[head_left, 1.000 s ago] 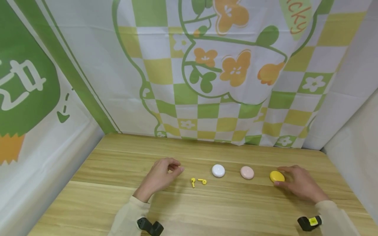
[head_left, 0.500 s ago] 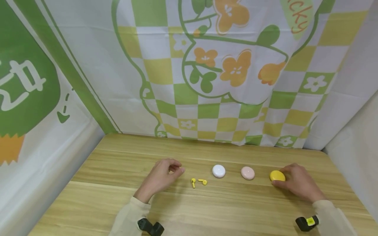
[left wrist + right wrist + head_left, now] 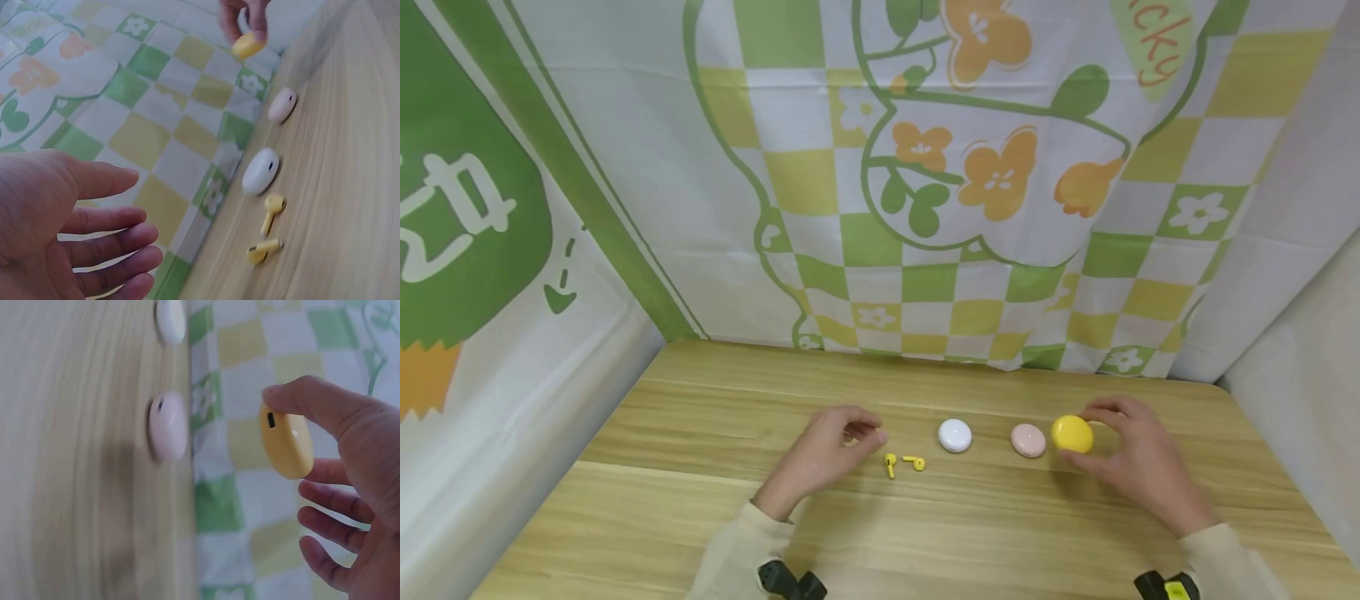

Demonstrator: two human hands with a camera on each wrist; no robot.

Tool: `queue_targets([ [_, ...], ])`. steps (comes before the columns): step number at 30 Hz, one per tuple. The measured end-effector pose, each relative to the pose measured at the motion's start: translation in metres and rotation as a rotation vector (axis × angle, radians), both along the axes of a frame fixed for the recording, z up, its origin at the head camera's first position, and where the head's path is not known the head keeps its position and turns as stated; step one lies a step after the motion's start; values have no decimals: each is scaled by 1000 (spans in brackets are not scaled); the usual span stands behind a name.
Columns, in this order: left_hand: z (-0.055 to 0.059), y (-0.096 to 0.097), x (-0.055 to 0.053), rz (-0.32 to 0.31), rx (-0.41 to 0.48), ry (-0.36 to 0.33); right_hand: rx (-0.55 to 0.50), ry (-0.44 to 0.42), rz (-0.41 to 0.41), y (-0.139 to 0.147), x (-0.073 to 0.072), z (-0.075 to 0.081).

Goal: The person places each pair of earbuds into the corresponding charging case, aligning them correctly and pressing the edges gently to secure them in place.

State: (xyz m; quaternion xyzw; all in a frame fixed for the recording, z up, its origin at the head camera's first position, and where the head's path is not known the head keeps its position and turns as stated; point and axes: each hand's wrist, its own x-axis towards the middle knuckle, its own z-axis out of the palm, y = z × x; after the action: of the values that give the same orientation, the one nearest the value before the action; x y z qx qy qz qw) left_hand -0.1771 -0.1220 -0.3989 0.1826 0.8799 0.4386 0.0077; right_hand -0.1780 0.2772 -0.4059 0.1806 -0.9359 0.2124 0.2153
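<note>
My right hand (image 3: 1138, 454) pinches a round yellow earbud case (image 3: 1072, 435) between thumb and fingers, lifted off the table. A dark port shows on its edge in the right wrist view, where the yellow case (image 3: 286, 440) hangs clear of the tabletop. My left hand (image 3: 827, 450) hovers with loosely bent fingers and holds nothing. Nearest to it lie two yellow earbuds, one (image 3: 891, 464) with its stem toward me, the other (image 3: 915, 462) lying sideways. In the left wrist view the left hand (image 3: 81, 231) has its fingers apart, beside the earbuds.
A white earbud case (image 3: 955, 435) and a pink earbud case (image 3: 1027, 440) rest on the wooden table (image 3: 970, 533) between my hands. A patterned green and white cloth (image 3: 925, 283) hangs behind the table's back edge.
My right hand has taken hold of the yellow case, raised it and carried it left toward the pink one. The left hand has shifted slightly right, toward the earbuds.
</note>
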Motion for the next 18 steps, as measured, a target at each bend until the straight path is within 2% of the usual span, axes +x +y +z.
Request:
queue_targets([
  [5,4,13,2,-76,41,6,-42,126,77,-30,8,10],
  [9,8,26,3,-122,79,-4,-59,212,172,-52,11,13],
  [12,10,36,5,-157,120,-29,-78,245,240,-68,12,12],
  [18,12,53,7,-204,202,-81,-122,236,305,-96,14,11],
])
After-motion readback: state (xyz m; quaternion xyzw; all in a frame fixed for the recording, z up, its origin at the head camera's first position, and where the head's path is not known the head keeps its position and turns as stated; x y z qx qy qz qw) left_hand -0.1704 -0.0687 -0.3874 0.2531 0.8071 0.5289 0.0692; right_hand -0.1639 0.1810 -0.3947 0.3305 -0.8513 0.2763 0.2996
